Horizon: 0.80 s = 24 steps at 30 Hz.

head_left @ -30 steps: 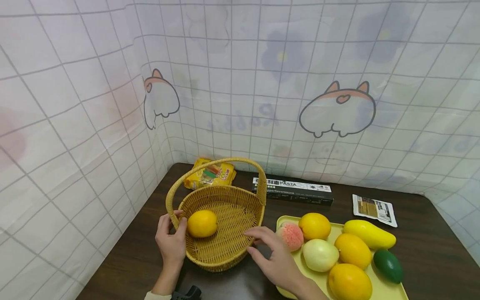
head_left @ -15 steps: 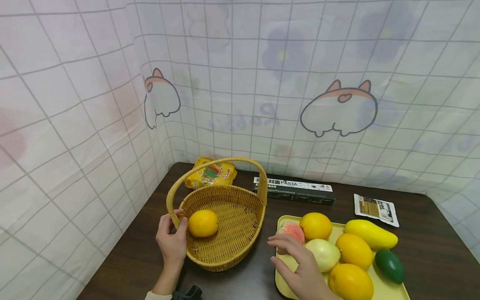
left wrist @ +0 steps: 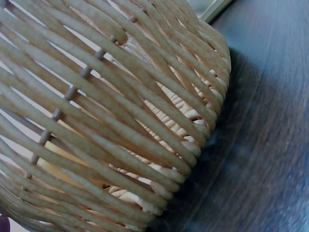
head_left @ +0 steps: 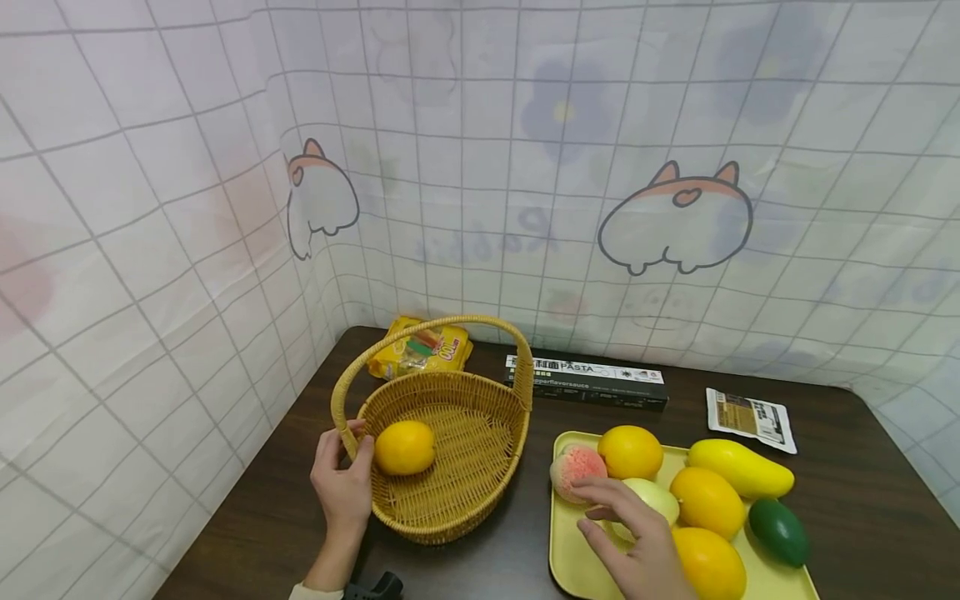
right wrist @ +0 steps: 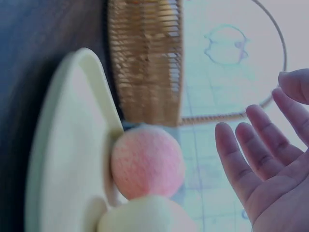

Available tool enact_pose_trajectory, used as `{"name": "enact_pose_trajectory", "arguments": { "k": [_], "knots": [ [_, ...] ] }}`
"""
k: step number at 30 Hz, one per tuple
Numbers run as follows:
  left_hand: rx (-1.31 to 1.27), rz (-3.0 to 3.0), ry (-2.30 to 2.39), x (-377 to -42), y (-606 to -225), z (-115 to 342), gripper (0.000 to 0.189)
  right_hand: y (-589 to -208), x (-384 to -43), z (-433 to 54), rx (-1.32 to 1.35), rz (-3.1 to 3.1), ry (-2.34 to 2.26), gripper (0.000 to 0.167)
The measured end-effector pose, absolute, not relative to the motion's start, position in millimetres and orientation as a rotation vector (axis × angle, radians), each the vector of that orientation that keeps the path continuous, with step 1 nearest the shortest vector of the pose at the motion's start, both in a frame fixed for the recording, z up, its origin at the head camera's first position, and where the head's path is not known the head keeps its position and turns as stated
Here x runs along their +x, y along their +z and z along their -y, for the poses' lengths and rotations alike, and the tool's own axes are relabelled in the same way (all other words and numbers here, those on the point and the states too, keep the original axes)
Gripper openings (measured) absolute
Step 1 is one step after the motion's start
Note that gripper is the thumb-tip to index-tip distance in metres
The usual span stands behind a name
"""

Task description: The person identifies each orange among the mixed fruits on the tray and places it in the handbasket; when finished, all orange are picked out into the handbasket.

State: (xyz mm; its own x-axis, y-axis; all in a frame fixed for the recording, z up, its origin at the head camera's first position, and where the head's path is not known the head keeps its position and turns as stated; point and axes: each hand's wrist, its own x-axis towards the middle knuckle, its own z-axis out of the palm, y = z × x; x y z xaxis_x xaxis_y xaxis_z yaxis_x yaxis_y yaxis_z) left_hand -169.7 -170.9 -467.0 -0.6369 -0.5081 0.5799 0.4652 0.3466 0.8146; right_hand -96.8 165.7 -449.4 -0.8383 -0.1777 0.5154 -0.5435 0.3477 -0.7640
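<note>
A wicker basket (head_left: 468, 467) with a tall hoop handle stands on the table. My left hand (head_left: 341, 483) grips its left rim by the handle's foot, thumb on the inner side. One yellow lemon-like fruit (head_left: 405, 447) lies inside, near that thumb. In the left wrist view the basket's woven side (left wrist: 106, 111) fills most of the frame. My right hand (head_left: 637, 542) hovers over the pale yellow tray (head_left: 573, 546), fingers spread and nothing held. Beneath it a pale green round fruit (head_left: 658, 498) is partly covered. A pink peach (right wrist: 147, 162) sits just beyond the fingertips.
Also on the tray are orange-yellow fruits (head_left: 707, 502), a yellow mango (head_left: 741, 468) and a dark green avocado-like fruit (head_left: 777, 532). Behind stand a yellow packet (head_left: 427, 350), a black pasta box (head_left: 588, 383) and a white sachet (head_left: 750, 421). A patterned curtain (head_left: 480, 183) encloses the table.
My right hand has moved right, from the basket's right rim to above the tray and the pale green fruit. My left hand and the basket have stayed in place.
</note>
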Motion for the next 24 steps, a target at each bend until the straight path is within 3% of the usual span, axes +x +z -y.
{"name": "enact_pose_trajectory", "arguments": {
  "k": [24],
  "knots": [
    [0.021,1.73,-1.44,-171.2,-470.3,170.9,0.018,-433.7,-92.1,-249.2,0.058,2.321,1.377,0.028]
  ]
}}
